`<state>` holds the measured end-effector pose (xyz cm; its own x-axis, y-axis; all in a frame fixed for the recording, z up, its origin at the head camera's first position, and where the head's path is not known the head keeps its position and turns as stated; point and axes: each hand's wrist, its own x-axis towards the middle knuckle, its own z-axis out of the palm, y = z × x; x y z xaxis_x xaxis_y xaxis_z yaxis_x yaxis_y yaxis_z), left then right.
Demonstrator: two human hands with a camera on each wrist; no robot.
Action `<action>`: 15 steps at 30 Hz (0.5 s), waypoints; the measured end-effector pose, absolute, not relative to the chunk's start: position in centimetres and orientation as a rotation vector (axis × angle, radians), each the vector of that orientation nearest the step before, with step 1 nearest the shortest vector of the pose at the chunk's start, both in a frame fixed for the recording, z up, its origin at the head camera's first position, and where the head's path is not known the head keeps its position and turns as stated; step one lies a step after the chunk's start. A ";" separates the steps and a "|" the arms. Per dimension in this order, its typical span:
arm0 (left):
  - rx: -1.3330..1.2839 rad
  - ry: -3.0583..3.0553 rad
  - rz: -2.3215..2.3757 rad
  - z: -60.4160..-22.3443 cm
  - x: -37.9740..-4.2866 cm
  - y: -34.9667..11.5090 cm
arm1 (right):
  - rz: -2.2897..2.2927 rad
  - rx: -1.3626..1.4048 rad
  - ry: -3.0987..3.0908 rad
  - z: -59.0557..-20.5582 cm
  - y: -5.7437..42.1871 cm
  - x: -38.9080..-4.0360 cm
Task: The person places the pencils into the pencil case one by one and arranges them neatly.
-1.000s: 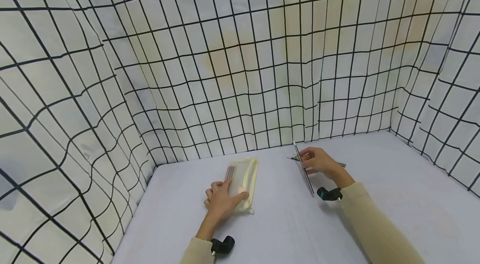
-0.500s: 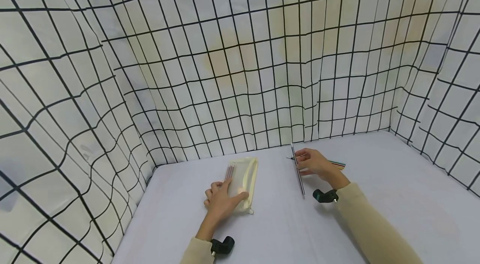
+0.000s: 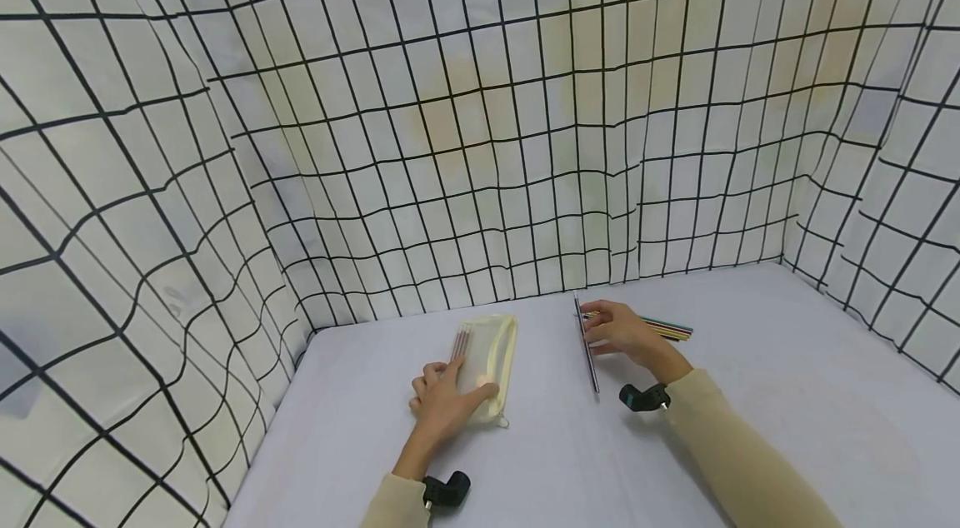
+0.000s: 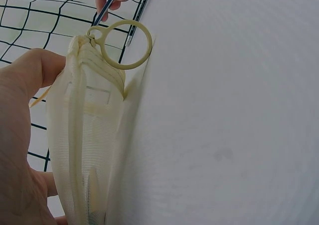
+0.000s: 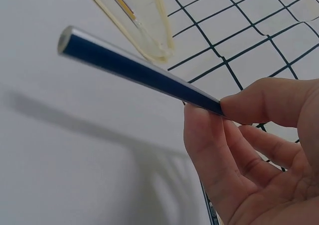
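My right hand [image 3: 622,332] pinches a dark blue pencil [image 3: 590,363] between thumb and fingertips, tilted above the table. In the right wrist view the pencil's flat end [image 5: 66,40] points away from the hand. Several coloured pencils [image 3: 671,330] lie behind and under that hand, partly hidden. To the left, my left hand [image 3: 442,407] holds a cream see-through zip pouch [image 3: 491,345] on the table, thumb at its zip side and fingers at the other. Several pencils [image 3: 461,342] show inside the pouch. A ring pull [image 4: 148,48] hangs at its near end in the left wrist view.
A white cloth covers the table [image 3: 555,461]. Behind and at both sides stand white fabric walls [image 3: 450,136] with a black grid pattern. Each wrist wears a small black camera [image 3: 447,490].
The right hand has moved a little left with the blue pencil, which now stands more upright in the head view. More of the loose pencils shows behind it. The left hand and pouch stay put.
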<state>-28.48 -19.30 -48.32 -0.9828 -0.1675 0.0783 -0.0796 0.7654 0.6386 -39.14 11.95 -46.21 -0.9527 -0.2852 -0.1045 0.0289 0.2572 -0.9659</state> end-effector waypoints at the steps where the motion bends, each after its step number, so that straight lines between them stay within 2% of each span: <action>1: 0.197 -2.828 -1.013 -48.3 -28.5 -19.3 | -1.756 -0.241 2.271 -46.2 11.9 -39.1; 15: 0.197 -2.824 -1.014 -48.3 -28.5 -19.3 | -1.778 -0.236 2.241 -45.9 10.8 -38.4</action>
